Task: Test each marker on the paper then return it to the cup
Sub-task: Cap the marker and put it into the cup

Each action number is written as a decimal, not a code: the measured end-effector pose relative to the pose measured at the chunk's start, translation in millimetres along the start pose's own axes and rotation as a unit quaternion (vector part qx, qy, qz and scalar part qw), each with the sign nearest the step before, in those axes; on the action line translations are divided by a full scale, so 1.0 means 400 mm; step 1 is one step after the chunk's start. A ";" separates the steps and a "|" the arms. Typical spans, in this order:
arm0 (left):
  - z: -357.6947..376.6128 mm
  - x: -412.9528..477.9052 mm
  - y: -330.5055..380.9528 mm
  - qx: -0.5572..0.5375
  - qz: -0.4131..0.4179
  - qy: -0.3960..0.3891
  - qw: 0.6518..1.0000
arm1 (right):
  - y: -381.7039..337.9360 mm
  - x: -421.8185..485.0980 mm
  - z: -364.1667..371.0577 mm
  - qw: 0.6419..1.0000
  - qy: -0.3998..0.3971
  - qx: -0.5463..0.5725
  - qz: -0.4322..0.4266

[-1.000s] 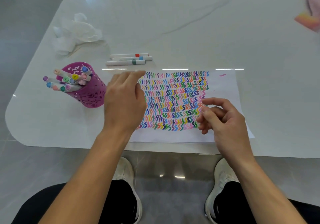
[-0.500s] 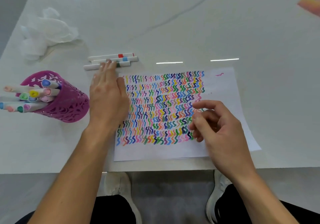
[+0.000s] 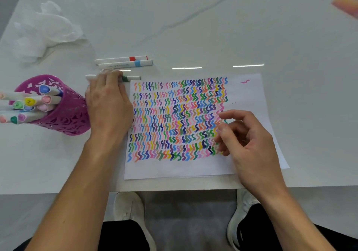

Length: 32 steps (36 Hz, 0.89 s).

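The left hand (image 3: 108, 105) lies on the table (image 3: 213, 28) at the paper's (image 3: 249, 88) 10 o'clock corner, its fingertips bent down over a green-banded marker (image 3: 132, 78), which they hold against the tabletop. Two more markers, a red-banded marker (image 3: 120, 58) and a blue-banded marker (image 3: 126, 63), lie just beyond at 12 o'clock. The purple cup (image 3: 65, 119), full of markers, stands at the hand's 9 o'clock. The right hand (image 3: 251, 146) hangs loosely curled over the paper's 3 o'clock side and holds nothing.
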<state>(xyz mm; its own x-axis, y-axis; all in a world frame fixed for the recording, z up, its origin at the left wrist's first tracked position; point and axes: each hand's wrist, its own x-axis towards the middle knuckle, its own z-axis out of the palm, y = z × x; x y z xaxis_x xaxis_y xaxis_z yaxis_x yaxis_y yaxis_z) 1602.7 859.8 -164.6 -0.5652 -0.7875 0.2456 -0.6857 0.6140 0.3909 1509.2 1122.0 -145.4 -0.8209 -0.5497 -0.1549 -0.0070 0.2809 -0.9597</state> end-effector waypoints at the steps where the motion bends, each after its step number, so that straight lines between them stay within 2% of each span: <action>1: -0.002 -0.001 0.001 -0.001 -0.004 -0.001 1.000 | 0.001 0.000 0.000 1.000 -0.001 0.000 0.001; 13: -0.015 -0.017 0.025 0.032 -0.036 0.027 0.998 | 0.025 0.000 0.007 1.000 0.005 -0.009 0.018; 17: -0.034 -0.011 0.036 0.001 -0.027 0.081 0.996 | 0.023 -0.003 0.005 1.000 0.004 -0.002 0.015; 20: -0.058 -0.008 0.051 -0.046 -0.008 0.132 0.990 | 0.024 -0.005 0.005 1.000 0.002 -0.006 0.013; 24: -0.079 -0.023 0.075 -0.096 0.035 0.155 0.983 | 0.022 -0.006 0.005 1.000 0.005 0.002 0.012; 28: -0.091 -0.056 0.108 -0.128 0.083 0.147 0.977 | 0.017 -0.012 0.003 1.000 0.004 0.002 0.004; 32: -0.100 -0.104 0.145 -0.166 0.134 0.103 0.972 | 0.006 -0.022 0.001 1.000 0.002 0.010 -0.017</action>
<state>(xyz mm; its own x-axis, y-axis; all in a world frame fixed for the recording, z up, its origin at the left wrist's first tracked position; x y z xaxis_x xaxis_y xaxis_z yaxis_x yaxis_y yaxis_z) 1605.0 926.0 -116.5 -0.5754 -0.6167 0.5372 -0.3222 0.7747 0.5441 1516.5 1127.1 -146.5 -0.8221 -0.5564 -0.1209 -0.0236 0.2455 -0.9691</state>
